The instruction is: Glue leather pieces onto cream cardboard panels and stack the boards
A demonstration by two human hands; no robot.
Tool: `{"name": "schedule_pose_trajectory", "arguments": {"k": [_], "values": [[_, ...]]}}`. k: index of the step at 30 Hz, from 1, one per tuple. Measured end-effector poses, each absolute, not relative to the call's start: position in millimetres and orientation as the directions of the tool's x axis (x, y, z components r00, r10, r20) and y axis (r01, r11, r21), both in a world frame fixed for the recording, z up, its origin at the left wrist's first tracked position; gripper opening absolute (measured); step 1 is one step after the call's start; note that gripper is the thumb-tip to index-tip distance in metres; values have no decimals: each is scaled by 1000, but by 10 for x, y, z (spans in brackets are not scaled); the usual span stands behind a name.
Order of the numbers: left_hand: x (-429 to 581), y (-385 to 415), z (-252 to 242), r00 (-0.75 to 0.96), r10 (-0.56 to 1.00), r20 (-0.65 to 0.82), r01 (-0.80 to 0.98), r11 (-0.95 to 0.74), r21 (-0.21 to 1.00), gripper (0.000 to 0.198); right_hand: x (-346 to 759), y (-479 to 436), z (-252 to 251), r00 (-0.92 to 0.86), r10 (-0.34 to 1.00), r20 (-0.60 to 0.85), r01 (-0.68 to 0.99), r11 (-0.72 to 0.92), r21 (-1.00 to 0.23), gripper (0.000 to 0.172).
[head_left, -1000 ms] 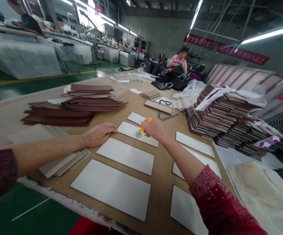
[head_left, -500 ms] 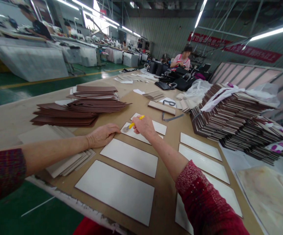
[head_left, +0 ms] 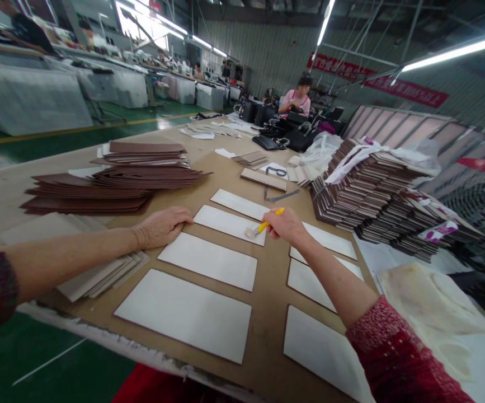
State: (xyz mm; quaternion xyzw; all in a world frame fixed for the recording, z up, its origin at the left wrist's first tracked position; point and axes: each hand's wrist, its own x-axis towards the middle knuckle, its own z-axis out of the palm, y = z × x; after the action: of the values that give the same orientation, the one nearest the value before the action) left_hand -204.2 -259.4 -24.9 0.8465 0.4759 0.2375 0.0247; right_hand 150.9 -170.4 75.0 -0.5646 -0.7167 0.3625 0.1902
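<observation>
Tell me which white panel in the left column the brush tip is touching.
The brush in the right hand touches the second-farthest white panel, at its right end; the other panels lie untouched by it.

- White panels (head_left: 207,259) on the tan board (head_left: 272,291).
- Yellow handle on the brush (head_left: 263,226).
- Dark brown sheets (head_left: 112,182), stacked.
- Sleeve (head_left: 401,358): red, speckled.
- Green floor (head_left: 24,358).

The pale rectangular panels (head_left: 229,224) look like smooth, faintly sheened card, lying on a matt brown cardboard sheet (head_left: 267,291) with a rough, torn near edge. The brush (head_left: 263,227) has a glossy yellow plastic handle. The brown stacked sheets (head_left: 112,184) look like matt leatherette, and the bag (head_left: 321,148) behind is thin, crinkled clear plastic.
</observation>
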Motion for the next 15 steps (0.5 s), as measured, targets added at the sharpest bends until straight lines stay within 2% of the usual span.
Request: {"name": "schedule_pose_trajectory", "arguments": {"k": [9, 15], "values": [[-2027, -2629, -200, 463, 820, 335, 805, -548, 229, 33, 1831, -1737, 830, -264, 963, -62, 653, 131, -746, 16], [-2019, -2635, -147, 455, 842, 291, 825, -521, 218, 36, 1608, -1823, 822, -317, 948, -38, 569, 158, -807, 14]]}}
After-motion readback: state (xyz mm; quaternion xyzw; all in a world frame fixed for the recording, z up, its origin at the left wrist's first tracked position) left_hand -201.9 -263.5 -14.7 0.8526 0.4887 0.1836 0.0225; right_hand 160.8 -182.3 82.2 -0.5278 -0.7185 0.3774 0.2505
